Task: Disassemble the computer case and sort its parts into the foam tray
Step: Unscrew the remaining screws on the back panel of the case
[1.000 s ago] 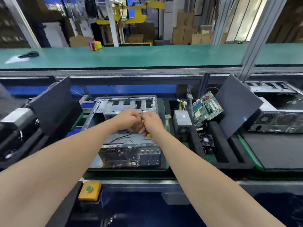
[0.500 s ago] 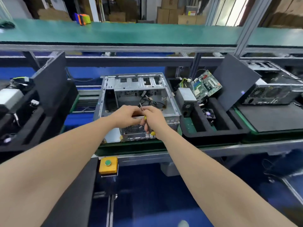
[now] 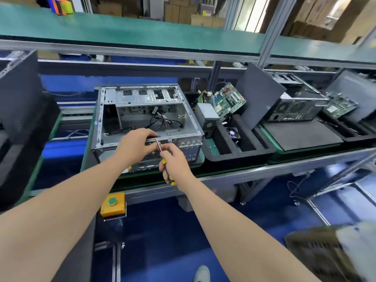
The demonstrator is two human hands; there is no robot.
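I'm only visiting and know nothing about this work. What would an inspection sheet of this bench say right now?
Surface: green bench.
Job's things: open case; the foam tray on its right holds a power supply, motherboard and fan; a panel leans at the tray's right side.
Clutter: nothing seen.
Hands: left hand grips the case's near rim; right hand holds a screwdriver, tip at that rim.
Cables: black cables loose inside the case.
Surroundings: second case further right; shelf above; boxes behind; yellow button box below.
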